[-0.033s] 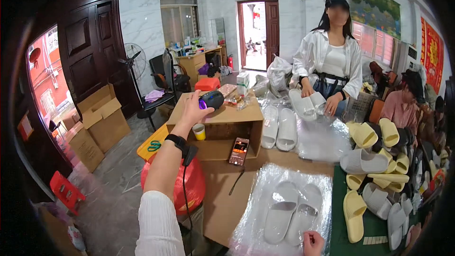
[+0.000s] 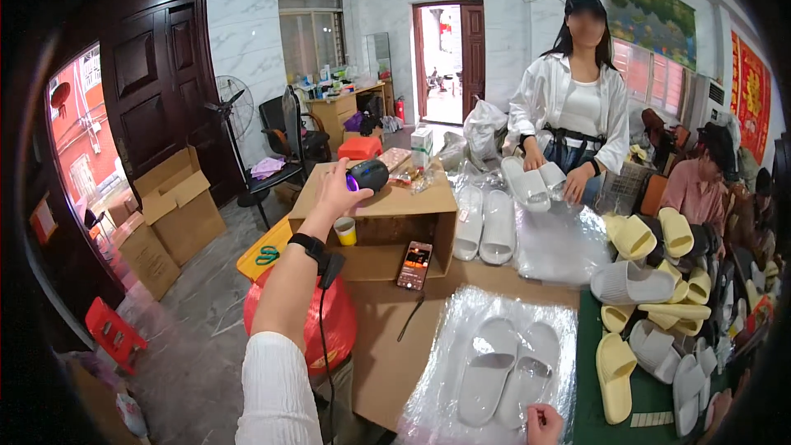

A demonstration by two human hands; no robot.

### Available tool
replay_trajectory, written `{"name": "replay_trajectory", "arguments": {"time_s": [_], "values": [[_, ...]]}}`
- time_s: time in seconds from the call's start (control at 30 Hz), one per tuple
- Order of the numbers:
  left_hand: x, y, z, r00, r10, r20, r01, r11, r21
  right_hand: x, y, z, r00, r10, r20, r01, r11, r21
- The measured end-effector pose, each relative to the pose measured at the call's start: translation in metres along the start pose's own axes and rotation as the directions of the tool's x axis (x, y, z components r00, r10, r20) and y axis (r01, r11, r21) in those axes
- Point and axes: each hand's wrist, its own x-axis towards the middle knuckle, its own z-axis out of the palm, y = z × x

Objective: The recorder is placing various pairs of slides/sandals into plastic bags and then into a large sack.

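In the head view, just left of centre, the person's left hand (image 2: 336, 190) has its fingers curled round a black rounded gadget (image 2: 371, 175) with a purple glow, on top of an open-fronted cardboard box (image 2: 416, 201). The person's right hand (image 2: 544, 426) shows at the lower edge, right of centre, fingers bent in, close by the heel end of a pair of grey slippers (image 2: 482, 391); whether it pinches anything, I can't tell. Those slippers lie side by side with clear plastic (image 2: 435, 358) at the bottom centre of the table (image 2: 376, 354); from here I can't say if they're inside it or on top.

A lit phone (image 2: 414, 266) leans at the box's opening, mid-frame, and a white-and-yellow cup (image 2: 345, 231) sits to its left. At upper right, a co-worker in a white shirt (image 2: 611, 119) holds another grey pair (image 2: 527, 185). Yellow slippers (image 2: 615, 379) and grey ones are heaped down the right side.
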Motion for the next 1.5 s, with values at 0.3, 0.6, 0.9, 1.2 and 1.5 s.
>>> {"name": "replay_trajectory", "arguments": {"time_s": [0.3,0.6,0.9,1.2,1.5], "values": [[0.020,0.002,0.019,0.976,-0.170,0.139,0.167,0.985,0.036,0.001,0.018,0.011,0.996,-0.048,-0.073,0.054,0.995,0.083],[-0.022,0.026,0.015,0.991,0.052,-0.122,-0.078,0.972,-0.221,0.000,0.034,0.013,0.999,-0.008,-0.036,0.008,1.000,-0.010],[-0.179,0.103,-0.033,0.926,0.253,0.281,0.214,0.264,-0.941,0.011,-0.018,-0.018,0.964,-0.261,-0.057,0.243,0.946,-0.215],[-0.316,0.129,-0.009,0.842,0.350,0.409,0.422,0.044,-0.906,0.033,-0.106,0.020,0.905,-0.398,0.152,0.343,0.893,0.292],[-0.344,0.122,-0.009,0.813,0.317,0.489,0.449,0.193,-0.872,0.034,-0.101,0.074,0.843,-0.176,0.509,-0.256,0.700,0.666]]}}
